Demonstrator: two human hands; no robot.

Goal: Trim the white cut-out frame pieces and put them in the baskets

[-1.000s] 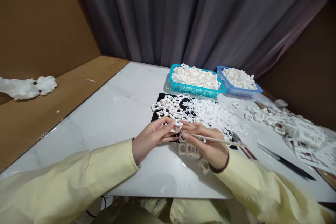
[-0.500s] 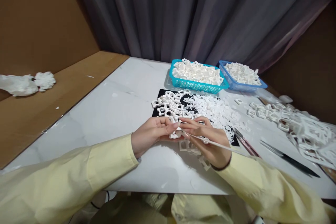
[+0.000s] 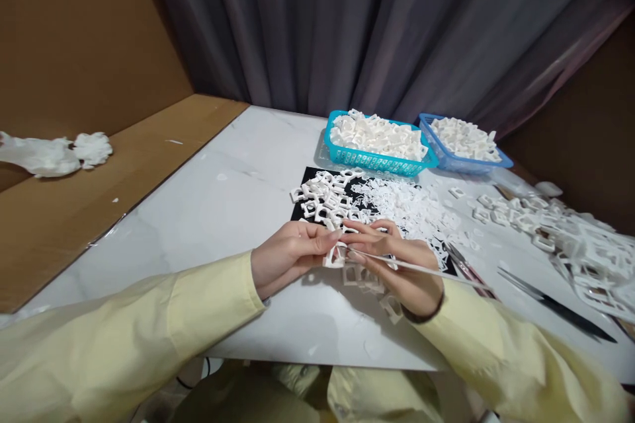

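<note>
Lying nearest on the tabletop (image 3: 278, 337): one loose frame (image 3: 391, 308), right of centre, then a short row of frames (image 3: 364, 277) just beyond it, under the right hand.

Next out, both hands. Left hand (image 3: 292, 254) is closed, thumb and fingers pinching a white piece (image 3: 335, 259) with an opening through it. Right hand (image 3: 399, 263) grips a thin pale stick (image 3: 426, 269) between thumb and fingers; other fingers reach left along the piece's far side.

Key relation: piece sits between the hands, right of the left fingertips, left of the right ones. Left hand holds it. Stick's long axis runs left-right, right end sloping nearer, left end aimed at the piece. Tip contact: can't tell. Piece's own long axis: can't tell, fingers cover part.

Right of the right hand: black tweezers (image 3: 565, 310), then pliers (image 3: 469, 269) a bit farther and left.

Beyond the hands, black mat (image 3: 299, 211): frame heap (image 3: 325, 195) left, thin scraps (image 3: 411, 211) right, spilling past the mat. Far: teal basket (image 3: 380, 161) and, to its right, blue basket (image 3: 466, 163), both heaped with white parts.
</note>
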